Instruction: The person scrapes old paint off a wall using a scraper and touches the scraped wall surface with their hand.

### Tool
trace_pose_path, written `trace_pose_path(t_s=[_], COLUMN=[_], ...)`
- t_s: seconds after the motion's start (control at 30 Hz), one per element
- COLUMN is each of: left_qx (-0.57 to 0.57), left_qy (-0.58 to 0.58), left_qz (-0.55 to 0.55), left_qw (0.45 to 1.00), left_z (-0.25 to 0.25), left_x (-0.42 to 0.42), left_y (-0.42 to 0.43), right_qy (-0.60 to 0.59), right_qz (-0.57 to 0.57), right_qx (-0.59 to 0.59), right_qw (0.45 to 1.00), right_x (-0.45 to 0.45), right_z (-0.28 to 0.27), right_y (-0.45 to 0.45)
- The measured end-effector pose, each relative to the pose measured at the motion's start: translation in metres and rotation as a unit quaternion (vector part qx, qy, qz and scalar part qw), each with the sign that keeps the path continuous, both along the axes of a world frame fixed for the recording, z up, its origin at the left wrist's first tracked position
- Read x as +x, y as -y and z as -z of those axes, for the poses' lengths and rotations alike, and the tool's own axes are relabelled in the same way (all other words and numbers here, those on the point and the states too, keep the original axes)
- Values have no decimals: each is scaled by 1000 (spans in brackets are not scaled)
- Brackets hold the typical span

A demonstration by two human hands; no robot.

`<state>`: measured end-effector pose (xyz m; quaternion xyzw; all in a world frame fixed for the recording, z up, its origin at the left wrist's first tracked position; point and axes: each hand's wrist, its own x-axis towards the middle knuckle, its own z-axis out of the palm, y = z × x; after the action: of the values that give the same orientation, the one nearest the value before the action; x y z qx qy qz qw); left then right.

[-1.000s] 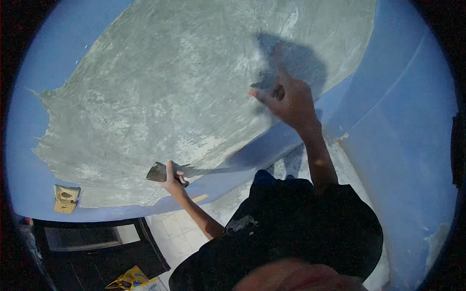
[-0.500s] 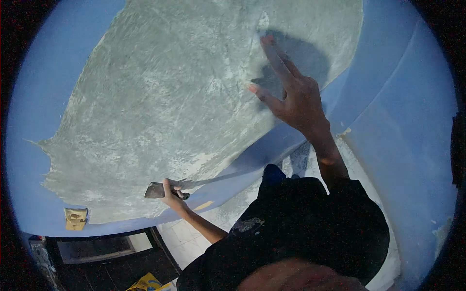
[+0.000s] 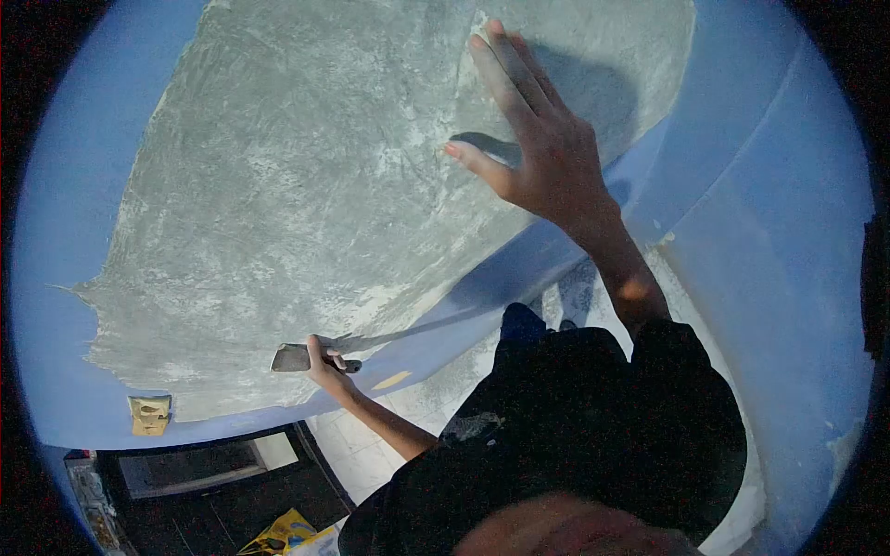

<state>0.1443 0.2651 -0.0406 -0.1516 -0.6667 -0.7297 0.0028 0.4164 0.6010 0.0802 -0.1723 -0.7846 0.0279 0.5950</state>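
Observation:
My left hand (image 3: 326, 365) is wrapped around a putty knife (image 3: 289, 359), its flat, dirty metal blade pointing left and its dark handle end showing on the right. The hand is low by the grey patch of wall (image 3: 269, 185), near its bottom border; whether the blade touches the surface I cannot tell. Farther up, my right hand (image 3: 547, 148) lies spread near the right part of the same patch, holding nothing, thumb out to the left. Its fingertips appear to touch the wall and its shadow falls to the right. The patch looks rough, with whitish smears.
Blue painted wall (image 3: 74, 213) borders the patch, with another blue wall (image 3: 769, 250) on the right. A yellowish wall box (image 3: 150, 416) is at lower left. Below are dark furniture (image 3: 199, 514), a yellow bag (image 3: 283, 533) and pale floor tiles (image 3: 362, 443).
My right hand has moved up and slightly left along the wall, its fingers still spread. The putty knife in my left hand has shifted only slightly.

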Motion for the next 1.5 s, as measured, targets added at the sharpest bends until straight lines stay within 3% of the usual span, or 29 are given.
trace_pose_path(t_s=[0.6, 0.73, 0.8, 0.9, 1.5], left_qx=[21, 35, 27, 18, 31], left_qy=[0, -1, 2, 9, 20], left_qz=[15, 21, 7, -3, -3], left_qw=[1000, 999, 1000, 1000, 999], left_z=[1, -3, -6, -1, -6], left_x=[1, 5, 7, 2, 9], left_y=[0, -2, -7, -2, -6], right_qy=[-5, -8, -66, -49, -61], right_qz=[-20, 20, 42, 93, 82], right_qx=[9, -19, 22, 38, 65], right_qw=[1000, 1000, 997, 994, 993], right_x=[8, 10, -1, -30, -42], right_z=[-11, -17, -32, -34, -32], right_y=[3, -6, -1, -23, -30])
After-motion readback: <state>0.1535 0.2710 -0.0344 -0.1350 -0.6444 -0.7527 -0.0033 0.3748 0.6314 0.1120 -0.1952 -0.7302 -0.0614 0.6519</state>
